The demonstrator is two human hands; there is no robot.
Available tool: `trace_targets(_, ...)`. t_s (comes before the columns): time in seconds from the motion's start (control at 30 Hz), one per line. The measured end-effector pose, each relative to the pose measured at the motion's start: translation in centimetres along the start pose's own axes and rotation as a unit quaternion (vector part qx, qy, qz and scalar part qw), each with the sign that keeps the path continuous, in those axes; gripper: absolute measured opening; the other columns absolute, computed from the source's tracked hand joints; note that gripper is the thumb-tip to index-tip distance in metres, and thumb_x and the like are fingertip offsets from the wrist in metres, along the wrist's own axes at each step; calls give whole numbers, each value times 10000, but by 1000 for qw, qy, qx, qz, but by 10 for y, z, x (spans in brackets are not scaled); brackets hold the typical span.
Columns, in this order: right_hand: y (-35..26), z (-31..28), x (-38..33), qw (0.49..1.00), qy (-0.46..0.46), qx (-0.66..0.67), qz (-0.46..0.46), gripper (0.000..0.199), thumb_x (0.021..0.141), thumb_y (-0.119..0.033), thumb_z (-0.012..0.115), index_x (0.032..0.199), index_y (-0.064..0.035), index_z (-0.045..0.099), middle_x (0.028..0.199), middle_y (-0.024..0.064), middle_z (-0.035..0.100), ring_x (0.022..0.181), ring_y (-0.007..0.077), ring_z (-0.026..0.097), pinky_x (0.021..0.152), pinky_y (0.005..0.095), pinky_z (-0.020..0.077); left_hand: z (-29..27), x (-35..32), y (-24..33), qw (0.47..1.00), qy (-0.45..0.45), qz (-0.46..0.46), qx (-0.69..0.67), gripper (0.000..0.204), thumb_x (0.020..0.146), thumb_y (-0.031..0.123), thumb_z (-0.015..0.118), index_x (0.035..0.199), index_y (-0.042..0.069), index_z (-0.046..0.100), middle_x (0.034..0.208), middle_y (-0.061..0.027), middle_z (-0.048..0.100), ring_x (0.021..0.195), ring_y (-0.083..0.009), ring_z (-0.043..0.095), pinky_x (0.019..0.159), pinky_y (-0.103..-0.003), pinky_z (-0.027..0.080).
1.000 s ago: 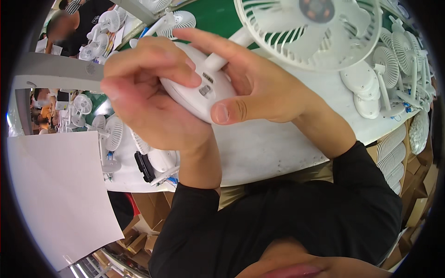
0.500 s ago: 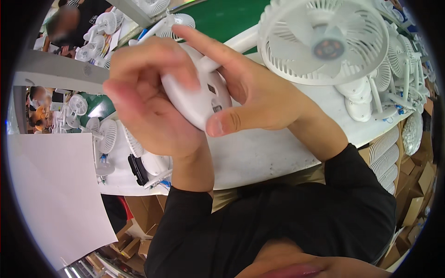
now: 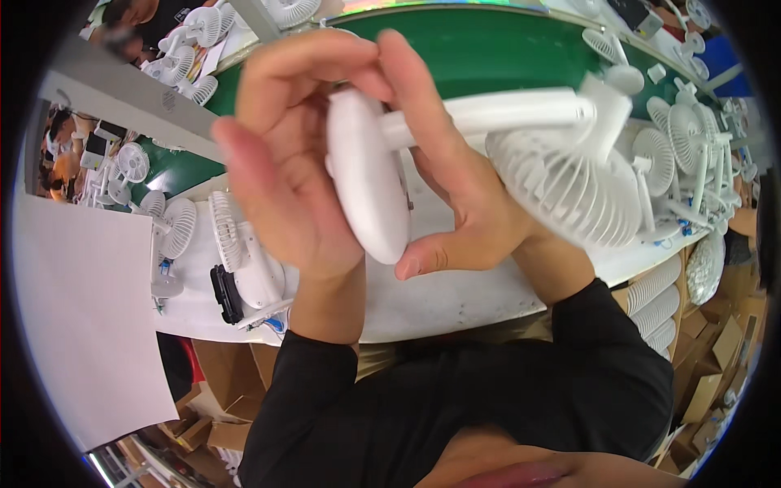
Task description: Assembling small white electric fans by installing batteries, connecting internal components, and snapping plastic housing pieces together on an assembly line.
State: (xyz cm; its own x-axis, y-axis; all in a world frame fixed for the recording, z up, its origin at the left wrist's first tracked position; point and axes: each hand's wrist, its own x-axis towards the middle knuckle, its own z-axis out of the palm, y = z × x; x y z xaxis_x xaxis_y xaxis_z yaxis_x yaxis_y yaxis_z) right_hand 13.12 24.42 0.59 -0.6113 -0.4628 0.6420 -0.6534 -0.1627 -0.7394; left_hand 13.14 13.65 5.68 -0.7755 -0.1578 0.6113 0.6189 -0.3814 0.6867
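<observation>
1. While the left hand [image 3: 289,183] cups the underside of the white fan's base [image 3: 366,179], its thumb stands clear.
2. The right hand [image 3: 468,207] holds the same base, thumb near its lower end, forefinger across the stem [image 3: 508,114].
3. The white fan [image 3: 569,191], raised above the white tabletop [image 3: 447,301], has its blurred cage to the right.
4. Leftward on the tabletop lies a black part [image 3: 226,293].
5. Beyond spreads a green surface [image 3: 488,53].

Counter [image 3: 455,307]: white top, lightly speckled up front, and here's a green surface [image 3: 504,50] stretching beyond it!
Left end: white fans [image 3: 177,229], a black part [image 3: 226,296] lying just beside one, blue wires [image 3: 277,325] near the edge.
Right end: a crowded fan cluster [image 3: 685,126], all white!
</observation>
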Motion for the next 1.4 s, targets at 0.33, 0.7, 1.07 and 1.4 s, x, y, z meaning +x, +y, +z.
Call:
trace_targets(0.33,-3,9,6,997,30,48,46,1126,748,-401,723,1570,-86,22,1544,202,299,1382,319,356,1133,397,259,-29,0,-19,995,-62,66,-46,416,1042,357,252,890,73,514,535,15,421,610,-113,388,667,-262,376)
trace_targets(0.7,61,-70,-14,916,226,-12,331,811,690,28,627,1453,-145,416,1375,141,514,1199,300,518,995,371,434,-26,11,-40,984,-67,-139,93,158,893,28,487,954,12,631,793,-49,607,701,-112,552,682,-216,429)
trace_targets(1.07,90,-159,-58,639,279,-697,167,418,841,-79,562,1256,-29,572,1063,162,638,921,237,610,852,340,496,-23,-23,-22,758,-608,-192,138,290,855,161,622,1131,70,628,814,-90,687,722,-306,614,682,-390,464)
trace_targets(1.4,72,-76,-15,892,237,-229,308,191,895,-80,509,948,-78,693,724,9,577,611,107,436,567,258,375,-28,-16,-17,764,-585,-165,216,359,867,190,628,1208,78,612,860,-63,691,784,-272,616,713,-368,458)
